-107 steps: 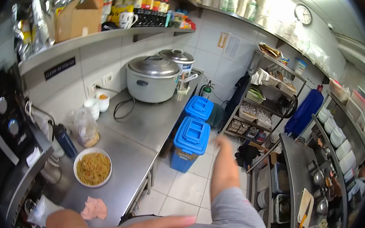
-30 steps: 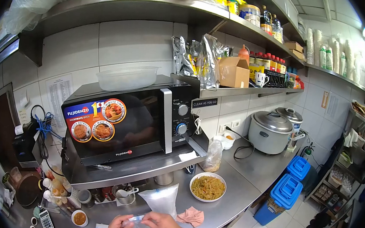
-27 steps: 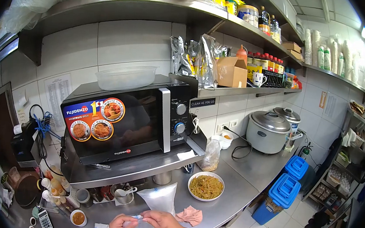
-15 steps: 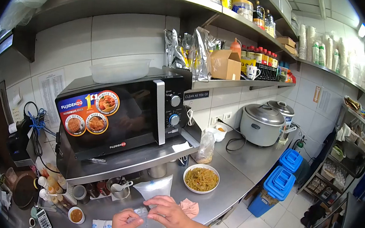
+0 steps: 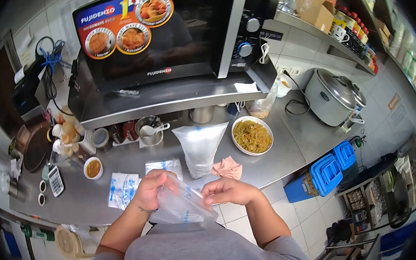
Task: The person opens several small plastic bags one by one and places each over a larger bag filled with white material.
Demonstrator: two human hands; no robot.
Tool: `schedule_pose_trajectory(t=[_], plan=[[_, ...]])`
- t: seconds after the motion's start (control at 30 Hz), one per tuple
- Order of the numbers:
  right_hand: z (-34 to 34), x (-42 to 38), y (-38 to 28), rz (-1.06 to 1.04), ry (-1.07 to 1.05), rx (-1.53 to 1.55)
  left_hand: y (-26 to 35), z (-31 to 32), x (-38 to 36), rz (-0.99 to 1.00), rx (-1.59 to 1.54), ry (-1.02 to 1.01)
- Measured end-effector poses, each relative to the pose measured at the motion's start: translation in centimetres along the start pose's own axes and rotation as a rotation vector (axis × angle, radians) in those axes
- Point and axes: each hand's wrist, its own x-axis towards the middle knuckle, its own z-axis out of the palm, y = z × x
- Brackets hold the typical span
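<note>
At the steel counter, left hand and right hand pinch a clear plastic bag between them

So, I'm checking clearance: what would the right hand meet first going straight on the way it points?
The right hand would first meet the clear plastic bag, which it already seems to touch, though depth is unclear.

I see a clear plastic bag with blue print; flat plastic packs white, also blue-printed. Noodles yellow-brown, bowl white. Cloth salmon pink. Microwave black, multicoloured food-photo sticker. Bin lid bright blue. Shirt plain grey.
</note>
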Motion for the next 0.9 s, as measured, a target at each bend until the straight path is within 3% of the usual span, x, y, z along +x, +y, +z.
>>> schedule_pose_trajectory(t=[0.03, 0.07, 0.1, 0.13, 0.2, 0.3, 0.33, 0.4, 0.47, 0.5, 0.53, 0.57, 0.63, 0.67, 0.7, 0.73, 0.8, 0.87, 0.9], plan=[[-0.5, -0.2, 0.3, -0.068, -0.072, 0.063, -0.7, -1.1, 0.2, 0.006, -0.007, 0.013], [-1.4, -0.2, 0.9, -0.060, -0.082, 0.064, -1.5, -2.5, 0.5, -0.077, -0.213, -0.082], [-2.2, 0.1, 1.3, -0.235, 0.033, 0.200, -1.3, -2.2, 0.9, -0.158, -0.418, -0.182], [-2.9, 0.3, 1.5, -0.411, 0.148, 0.335, -1.1, -1.9, 1.3, -0.147, -0.417, -0.178], [-4.7, 0.5, 0.1, -0.439, 0.310, 0.482, -0.2, -0.8, 3.1, -0.528, 0.053, 0.221], [-7.7, 2.6, -4.2, -0.403, 0.455, 0.441, 2.9, -2.1, 7.4, -0.405, -0.218, -0.090], [-8.9, 3.7, -5.3, -0.310, 0.513, 0.517, 3.3, -2.7, 8.9, -0.377, -0.170, 0.127], [-10.6, 5.1, -3.4, -0.212, 0.570, 0.594, 3.3, -1.6, 10.9, -0.301, -0.192, 0.364], [-13.5, 7.2, 2.1, -0.079, 0.803, 0.491, -0.4, -5.3, 11.0, -0.291, -0.169, 0.434], [-12.3, 8.4, 3.2, -0.105, 0.833, 0.667, -2.9, -8.1, 11.2, -0.279, -0.143, 0.502], [-11.0, 9.6, 4.3, -0.131, 0.856, 0.845, -5.3, -10.7, 11.3, -0.227, -0.157, 0.379], [-11.4, 9.9, 6.3, -0.135, 0.853, 0.846, -5.7, -9.9, 11.3, -0.292, -0.167, 0.478], [-12.8, 9.6, 11.3, 0.001, 0.924, 0.516, -8.1, -10.7, 10.6, -0.359, -0.202, 0.590], [-12.1, 9.3, 12.2, 0.008, 0.923, 0.520, -10.4, -13.9, 10.6, -0.325, 0.014, 0.615], [-11.6, 9.3, 12.6, 0.041, 1.015, 0.273, -11.3, -15.7, 10.2, -0.286, 0.239, 0.629], [-11.5, 9.5, 12.4, 0.063, 1.096, 0.019, -10.9, -16.0, 9.6, -0.279, 0.249, 0.624], [-12.3, 8.5, 10.8, -0.071, 1.053, 0.067, -9.3, -16.4, 9.2, -0.208, 1.161, 0.623], [-12.5, 6.9, 8.4, -0.294, 0.951, 0.170, -4.8, -12.2, 8.6, -0.235, 1.209, 0.685], [-12.2, 6.9, 6.6, -0.307, 0.946, 0.169, -3.0, -10.2, 8.5, -0.110, 1.106, 0.611]])
